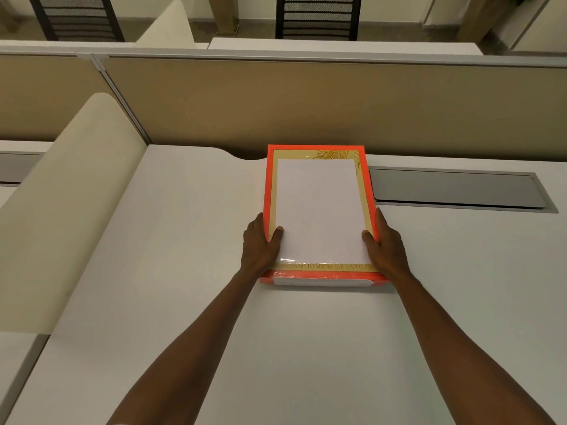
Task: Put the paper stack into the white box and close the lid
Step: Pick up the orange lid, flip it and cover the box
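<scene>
Left hand clamps the left edge of the orange-rimmed, cream-bordered rectangular box, thumb hooked over onto the white paper stack, fingers down the outside wall. The stack lies flat in the box's middle, long axis running away from the person, cream margin showing all round. Right hand mirrors it on the right edge, thumb on paper. Both hands sit at the near end, equally close. No lid visible on the pale grey desk; finding one looks next.
</scene>
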